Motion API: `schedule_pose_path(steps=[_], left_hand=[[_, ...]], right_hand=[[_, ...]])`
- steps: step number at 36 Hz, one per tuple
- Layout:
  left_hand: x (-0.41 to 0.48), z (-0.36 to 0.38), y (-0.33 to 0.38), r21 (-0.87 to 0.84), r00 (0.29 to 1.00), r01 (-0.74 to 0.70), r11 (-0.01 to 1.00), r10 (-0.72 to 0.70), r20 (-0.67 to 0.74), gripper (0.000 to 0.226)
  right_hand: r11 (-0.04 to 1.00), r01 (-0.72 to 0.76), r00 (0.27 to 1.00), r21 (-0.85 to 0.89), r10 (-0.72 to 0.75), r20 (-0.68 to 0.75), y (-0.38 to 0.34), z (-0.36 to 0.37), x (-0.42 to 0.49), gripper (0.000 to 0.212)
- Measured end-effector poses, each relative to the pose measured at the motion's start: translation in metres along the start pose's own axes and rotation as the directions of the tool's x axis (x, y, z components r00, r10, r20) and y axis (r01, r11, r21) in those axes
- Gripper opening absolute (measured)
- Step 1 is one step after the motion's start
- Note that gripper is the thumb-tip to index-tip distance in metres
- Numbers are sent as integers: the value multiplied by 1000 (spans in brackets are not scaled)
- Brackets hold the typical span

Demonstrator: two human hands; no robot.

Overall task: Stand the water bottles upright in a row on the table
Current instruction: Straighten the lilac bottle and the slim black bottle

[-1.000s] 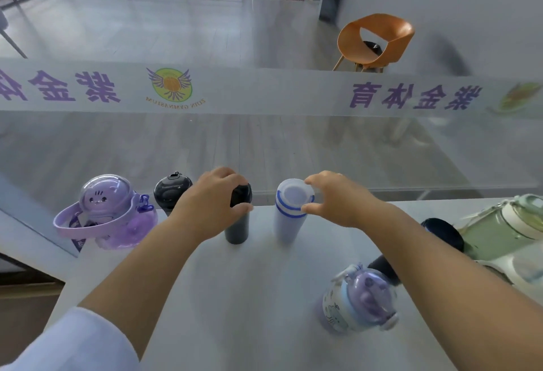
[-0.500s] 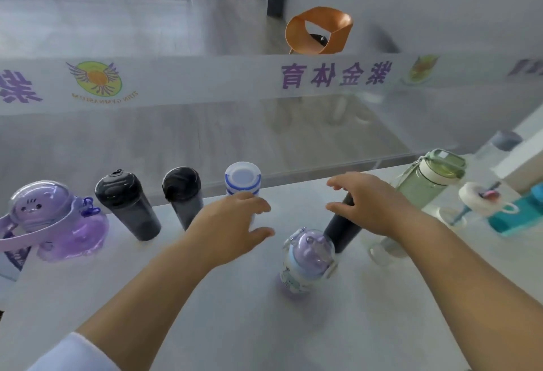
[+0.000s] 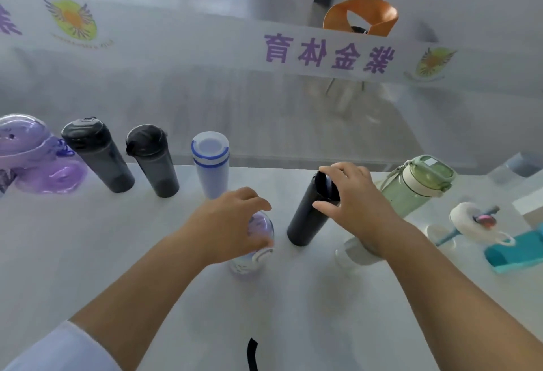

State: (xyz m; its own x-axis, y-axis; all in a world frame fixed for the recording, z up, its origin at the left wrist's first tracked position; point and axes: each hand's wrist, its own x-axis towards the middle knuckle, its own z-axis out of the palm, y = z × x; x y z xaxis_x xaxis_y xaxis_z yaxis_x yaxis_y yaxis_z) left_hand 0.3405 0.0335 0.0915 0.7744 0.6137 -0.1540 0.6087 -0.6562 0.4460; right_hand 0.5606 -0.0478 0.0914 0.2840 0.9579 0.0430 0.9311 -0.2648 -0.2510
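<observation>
A row stands along the back edge of the white table (image 3: 117, 253): a purple domed bottle (image 3: 38, 159), two dark grey bottles (image 3: 100, 159) (image 3: 154, 162) and a white bottle with blue rings (image 3: 210, 163). My left hand (image 3: 232, 223) closes over the lid of a small purple and white bottle (image 3: 252, 259) standing mid-table. My right hand (image 3: 349, 197) grips the top of a slim black bottle (image 3: 308, 217), which is tilted. A green bottle (image 3: 417, 188) leans behind my right hand.
A glass barrier with a printed banner (image 3: 323, 53) runs behind the table, an orange chair (image 3: 361, 16) beyond it. At the right lie a white lid with a straw (image 3: 476, 223), a teal object (image 3: 517, 253) and a clear cup (image 3: 352, 253) under my wrist.
Both hands left the row and moved right. My left hand came down on the small purple bottle; my right hand took the slim black bottle's top and raised it toward upright.
</observation>
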Motion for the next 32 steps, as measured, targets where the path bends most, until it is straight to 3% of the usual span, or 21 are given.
schedule_pose_path(steps=[12,32], left_hand=[[-8,12,13,-83,979,203,976,-203,13,71],[59,-5,5,-111,986,165,980,-166,-3,67]], right_hand=[[991,68,990,115,-81,112,7,-1,16,65],[991,15,993,137,-31,118,18,-7,57,66]])
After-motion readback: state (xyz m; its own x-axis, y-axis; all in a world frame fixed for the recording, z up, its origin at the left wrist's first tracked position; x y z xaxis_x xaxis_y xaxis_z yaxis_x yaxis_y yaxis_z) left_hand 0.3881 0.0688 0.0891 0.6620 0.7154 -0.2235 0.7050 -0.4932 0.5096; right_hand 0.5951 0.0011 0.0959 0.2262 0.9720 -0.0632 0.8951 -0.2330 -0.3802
